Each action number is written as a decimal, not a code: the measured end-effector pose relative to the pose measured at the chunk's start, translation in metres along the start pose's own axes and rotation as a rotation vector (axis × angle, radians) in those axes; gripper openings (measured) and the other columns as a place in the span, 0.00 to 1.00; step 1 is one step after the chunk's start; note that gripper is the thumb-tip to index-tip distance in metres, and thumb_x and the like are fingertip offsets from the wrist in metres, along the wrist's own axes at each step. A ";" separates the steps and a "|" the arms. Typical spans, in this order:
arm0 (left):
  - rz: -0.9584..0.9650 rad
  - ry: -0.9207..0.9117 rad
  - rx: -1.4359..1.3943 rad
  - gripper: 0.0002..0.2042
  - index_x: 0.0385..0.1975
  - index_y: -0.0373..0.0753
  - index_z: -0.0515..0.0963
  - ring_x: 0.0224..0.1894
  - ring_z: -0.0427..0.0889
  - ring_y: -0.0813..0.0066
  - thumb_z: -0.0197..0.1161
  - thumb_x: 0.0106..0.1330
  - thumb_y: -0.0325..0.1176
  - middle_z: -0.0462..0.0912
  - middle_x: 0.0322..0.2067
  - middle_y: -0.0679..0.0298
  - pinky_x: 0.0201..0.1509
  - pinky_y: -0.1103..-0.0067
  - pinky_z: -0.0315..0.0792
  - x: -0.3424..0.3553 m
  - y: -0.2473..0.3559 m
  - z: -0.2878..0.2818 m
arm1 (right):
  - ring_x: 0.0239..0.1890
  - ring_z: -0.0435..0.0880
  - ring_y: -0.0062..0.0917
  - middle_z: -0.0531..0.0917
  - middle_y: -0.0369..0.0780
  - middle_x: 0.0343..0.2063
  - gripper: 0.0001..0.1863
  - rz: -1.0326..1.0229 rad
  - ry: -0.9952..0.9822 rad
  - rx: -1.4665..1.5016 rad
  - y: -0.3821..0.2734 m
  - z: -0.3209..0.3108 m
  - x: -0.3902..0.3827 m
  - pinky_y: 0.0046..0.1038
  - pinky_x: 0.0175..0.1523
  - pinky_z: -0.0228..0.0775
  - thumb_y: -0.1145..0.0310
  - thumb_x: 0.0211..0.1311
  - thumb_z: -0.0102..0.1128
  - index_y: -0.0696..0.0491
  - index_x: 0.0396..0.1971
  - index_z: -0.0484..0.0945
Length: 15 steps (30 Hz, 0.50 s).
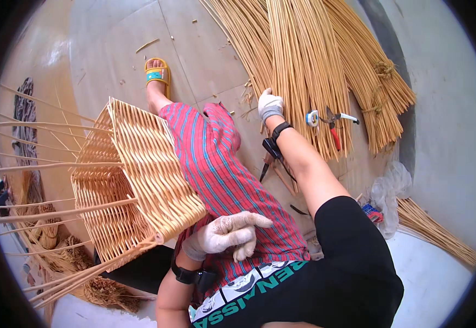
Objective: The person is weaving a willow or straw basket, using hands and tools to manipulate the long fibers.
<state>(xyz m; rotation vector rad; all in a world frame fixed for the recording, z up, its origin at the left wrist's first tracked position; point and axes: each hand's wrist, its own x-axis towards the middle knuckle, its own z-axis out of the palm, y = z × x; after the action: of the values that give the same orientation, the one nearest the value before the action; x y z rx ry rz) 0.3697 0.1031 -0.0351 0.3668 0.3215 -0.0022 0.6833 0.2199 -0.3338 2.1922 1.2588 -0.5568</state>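
Observation:
A part-woven wicker basket (148, 164) lies on its side at my left, against my leg. Long bare stakes (63, 213) stick out from it toward the left. My left hand (227, 235), in a white glove, is over my lap beside the basket's near corner. Its index finger points right, the others are loosely bent, and nothing shows in it. My right hand (270, 105), also gloved, reaches forward to the left edge of a large bundle of willow rods (303, 60). Its fingers look curled in against the rods; what they hold, if anything, is hidden.
On the rods lie a tape measure (312, 118) and red-handled pruning shears (334, 131). A dark pointed tool (266, 164) rests under my right forearm. More rods (437, 229) and a clear plastic bag (391, 191) are at right. Cut bits (148, 46) litter the floor; dried bundles (107, 290) lie lower left.

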 end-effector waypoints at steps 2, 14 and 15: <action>-0.004 -0.054 -0.056 0.19 0.66 0.34 0.66 0.26 0.79 0.83 0.48 0.80 0.31 0.81 0.28 0.64 0.32 0.84 0.74 0.000 -0.002 -0.004 | 0.47 0.89 0.36 0.87 0.45 0.47 0.25 0.099 -0.053 0.142 -0.001 -0.014 0.010 0.42 0.45 0.81 0.62 0.76 0.44 0.54 0.69 0.62; 0.021 -0.143 -0.165 0.20 0.67 0.30 0.64 0.31 0.82 0.78 0.48 0.79 0.31 0.82 0.32 0.60 0.38 0.81 0.77 0.004 -0.006 -0.011 | 0.43 0.86 0.44 0.85 0.48 0.39 0.19 -0.179 0.300 0.201 -0.015 0.029 -0.008 0.47 0.51 0.77 0.69 0.65 0.51 0.52 0.55 0.74; 0.034 -0.150 -0.147 0.20 0.67 0.30 0.64 0.31 0.82 0.78 0.48 0.79 0.31 0.82 0.32 0.60 0.38 0.81 0.77 0.003 -0.006 -0.010 | 0.40 0.87 0.43 0.85 0.47 0.37 0.19 -0.193 0.324 0.166 -0.008 0.038 -0.014 0.46 0.48 0.78 0.70 0.66 0.49 0.53 0.56 0.73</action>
<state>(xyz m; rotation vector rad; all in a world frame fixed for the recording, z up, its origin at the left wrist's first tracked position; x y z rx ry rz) 0.3687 0.1011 -0.0473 0.2246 0.1657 0.0271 0.6667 0.1898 -0.3566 2.3827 1.6593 -0.4019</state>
